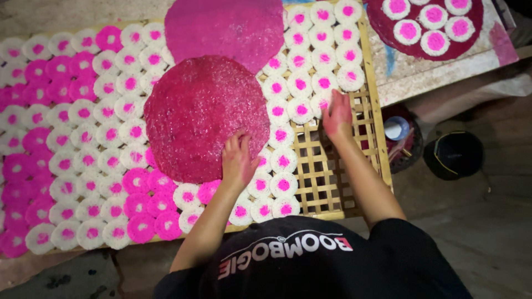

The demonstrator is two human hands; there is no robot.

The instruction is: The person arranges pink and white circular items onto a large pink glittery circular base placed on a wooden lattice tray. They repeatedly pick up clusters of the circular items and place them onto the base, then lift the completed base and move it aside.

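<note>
**Two hands on a rack of pink and white discs**

Seen from above, a person leans over a bamboo rack (332,166) covered in rows of small round discs, some white with pink centres, some pink all over. A big dark pink sheet (199,116), round and glistening, lies on top of the discs in the middle of the rack. A second, lighter pink sheet (221,27) lies just beyond it, partly tucked under its far edge.

The left hand (238,160) rests flat on the near right edge of the big sheet, fingers spread, pinching nothing. The right hand (337,115) reaches further right, fingers loosely together, its tips touching a small disc (321,102) at the edge of the filled rows. Whether it pinches that disc cannot be told. Bare lattice shows below this hand.

At upper right, a dark red tray (382,30) carries more discs. Right of the rack sit a bucket (402,141) and a dark cap (454,155).
</note>
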